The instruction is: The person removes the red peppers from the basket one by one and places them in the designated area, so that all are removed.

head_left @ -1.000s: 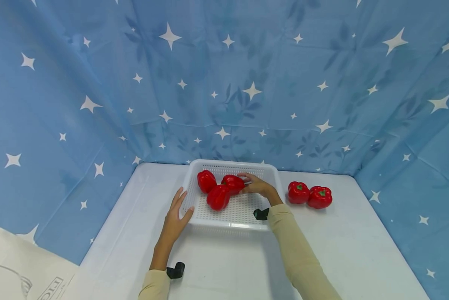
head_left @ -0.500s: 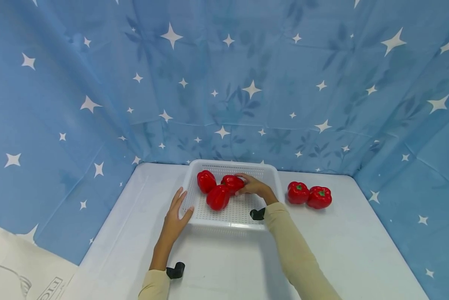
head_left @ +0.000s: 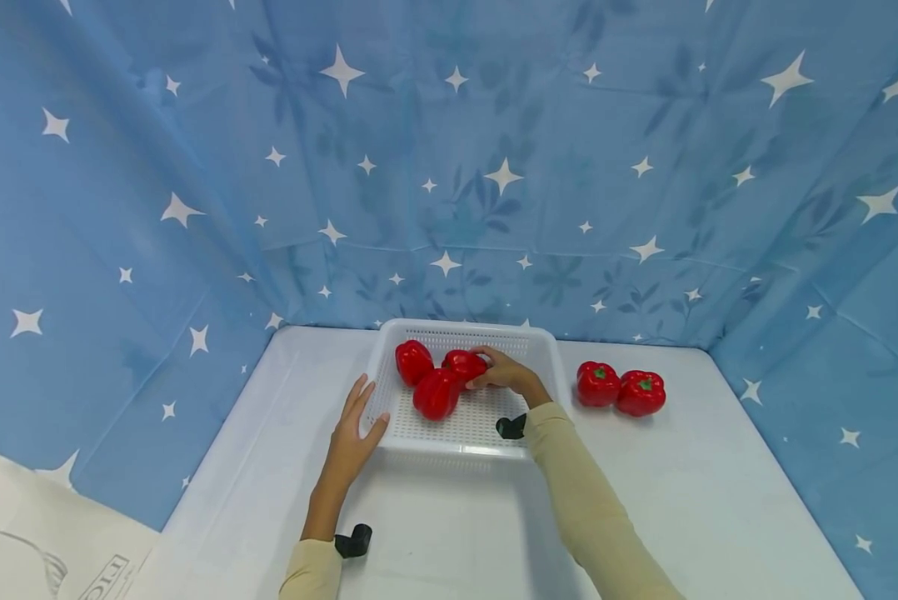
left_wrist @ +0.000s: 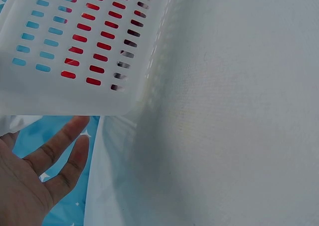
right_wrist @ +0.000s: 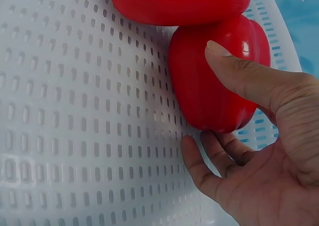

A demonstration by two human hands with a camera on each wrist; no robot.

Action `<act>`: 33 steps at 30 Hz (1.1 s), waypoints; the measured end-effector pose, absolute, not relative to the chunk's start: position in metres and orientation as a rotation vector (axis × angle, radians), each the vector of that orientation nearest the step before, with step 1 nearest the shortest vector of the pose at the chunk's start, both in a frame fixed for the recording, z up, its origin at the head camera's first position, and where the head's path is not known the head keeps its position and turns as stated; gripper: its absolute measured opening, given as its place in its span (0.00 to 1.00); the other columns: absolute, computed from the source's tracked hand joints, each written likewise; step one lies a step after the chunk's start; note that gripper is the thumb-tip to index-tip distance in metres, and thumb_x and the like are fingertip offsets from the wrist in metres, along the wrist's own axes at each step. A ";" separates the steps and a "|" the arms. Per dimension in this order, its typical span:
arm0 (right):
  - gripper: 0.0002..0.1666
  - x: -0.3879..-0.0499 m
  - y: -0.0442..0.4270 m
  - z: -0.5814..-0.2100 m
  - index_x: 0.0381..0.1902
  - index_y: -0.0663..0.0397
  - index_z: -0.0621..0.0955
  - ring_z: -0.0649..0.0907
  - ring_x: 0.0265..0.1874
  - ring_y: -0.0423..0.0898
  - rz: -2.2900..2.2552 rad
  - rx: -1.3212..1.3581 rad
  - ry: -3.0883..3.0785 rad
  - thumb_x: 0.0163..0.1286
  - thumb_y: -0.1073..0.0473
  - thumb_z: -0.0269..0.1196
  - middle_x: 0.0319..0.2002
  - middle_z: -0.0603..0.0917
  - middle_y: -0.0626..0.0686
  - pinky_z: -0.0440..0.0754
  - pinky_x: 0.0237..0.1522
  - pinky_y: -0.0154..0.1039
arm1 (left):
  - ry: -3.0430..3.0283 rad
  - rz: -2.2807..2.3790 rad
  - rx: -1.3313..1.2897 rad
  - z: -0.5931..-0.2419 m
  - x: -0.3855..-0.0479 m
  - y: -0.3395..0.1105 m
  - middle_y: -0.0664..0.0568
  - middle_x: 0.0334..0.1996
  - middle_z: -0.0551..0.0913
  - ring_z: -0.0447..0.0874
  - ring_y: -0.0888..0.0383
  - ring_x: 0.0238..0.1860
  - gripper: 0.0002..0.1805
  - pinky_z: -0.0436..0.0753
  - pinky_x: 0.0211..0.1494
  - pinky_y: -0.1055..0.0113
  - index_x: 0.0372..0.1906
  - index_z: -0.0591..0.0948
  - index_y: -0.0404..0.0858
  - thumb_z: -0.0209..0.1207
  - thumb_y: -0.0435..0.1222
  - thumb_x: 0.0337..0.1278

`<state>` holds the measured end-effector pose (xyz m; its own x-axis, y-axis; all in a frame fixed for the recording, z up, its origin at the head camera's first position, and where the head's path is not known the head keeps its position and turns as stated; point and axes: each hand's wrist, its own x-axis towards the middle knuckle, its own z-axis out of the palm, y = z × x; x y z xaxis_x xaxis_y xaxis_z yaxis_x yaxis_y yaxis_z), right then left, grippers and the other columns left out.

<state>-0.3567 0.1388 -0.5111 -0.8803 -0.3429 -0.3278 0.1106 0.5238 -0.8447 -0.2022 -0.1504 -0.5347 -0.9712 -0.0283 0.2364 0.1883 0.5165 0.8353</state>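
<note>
Three red bell peppers lie together in a white perforated basket [head_left: 494, 450]: one at the back left [head_left: 414, 362], one in front [head_left: 436, 395] and one to the right [head_left: 464, 365]. My right hand [head_left: 503, 372] has its thumb and fingers around the right-hand pepper; in the right wrist view the thumb lies on that pepper [right_wrist: 214, 86] and the fingers curl at its underside. My left hand [head_left: 350, 442] is at the basket's left edge, fingers spread and thumb near the front left corner. The left wrist view shows the basket wall [left_wrist: 65, 96] above the left hand [left_wrist: 35, 181].
Two more red peppers [head_left: 597, 384] [head_left: 641, 393] stand side by side on the white table [head_left: 449, 533], right of the basket. A blue curtain with stars [head_left: 449, 208] surrounds the table's back and sides.
My right hand has moved a little to the left, closing around the right-hand pepper in the basket. The left hand and the other peppers have stayed in place.
</note>
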 end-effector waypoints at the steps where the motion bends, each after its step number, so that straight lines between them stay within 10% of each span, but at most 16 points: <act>1: 0.46 -0.356 0.139 -0.511 0.69 0.51 0.65 0.72 0.64 0.58 -1.327 -0.192 2.310 0.54 0.62 0.72 0.65 0.72 0.61 0.77 0.64 0.52 | -2.536 -1.437 -0.136 -0.534 -0.202 -0.150 0.60 0.78 0.51 0.51 0.48 0.78 0.35 0.64 0.72 0.45 0.75 0.62 0.47 0.57 0.47 0.66; 33: 0.44 -0.356 0.147 -0.502 0.62 0.61 0.71 0.77 0.55 0.55 -1.162 -0.194 2.441 0.50 0.52 0.75 0.57 0.78 0.60 0.83 0.56 0.48 | -2.535 -1.431 -0.131 -0.535 -0.202 -0.150 0.59 0.79 0.50 0.50 0.48 0.78 0.35 0.65 0.71 0.45 0.75 0.61 0.47 0.57 0.46 0.66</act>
<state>-0.3557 0.1465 -0.5024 -0.8988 -0.3022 -0.3174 0.0558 0.6394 -0.7668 -0.2018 -0.1500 -0.5354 -0.9703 -0.0334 0.2397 0.1880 0.5197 0.8334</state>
